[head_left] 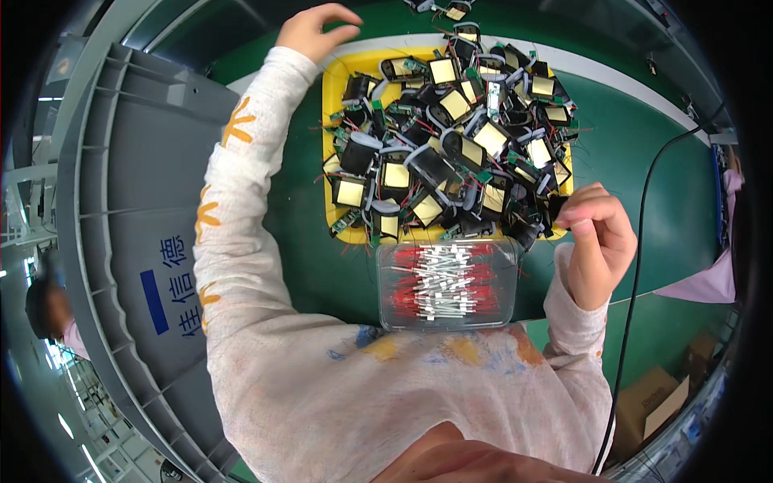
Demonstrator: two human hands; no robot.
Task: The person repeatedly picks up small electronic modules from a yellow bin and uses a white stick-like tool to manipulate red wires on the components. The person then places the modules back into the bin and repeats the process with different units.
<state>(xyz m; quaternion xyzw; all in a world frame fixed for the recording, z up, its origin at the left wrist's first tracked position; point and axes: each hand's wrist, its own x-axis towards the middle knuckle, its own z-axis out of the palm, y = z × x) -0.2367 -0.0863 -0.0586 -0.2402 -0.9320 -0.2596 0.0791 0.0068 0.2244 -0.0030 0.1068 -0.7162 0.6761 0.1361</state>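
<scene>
A yellow tray (328, 121) on the green surface is heaped with several black coil parts (451, 145) that have yellow taped faces, red leads and small green boards. My left hand (312, 30) reaches past the tray's far left corner with its fingers curled and apart, and I see nothing in it. My right hand (600, 233) is at the tray's near right corner, with its fingertips pinched on a small dark part (555, 211) at the edge of the pile. A clear plastic box (448, 283) of red wires with white sleeves sits just in front of the tray.
A large grey plastic crate (137, 209) with blue markings stands to the left. A black cable (640, 241) runs down the right side of the green surface (676, 201). A cardboard box (652, 402) lies at the lower right. Another person's sleeve (708, 282) shows at the right rim.
</scene>
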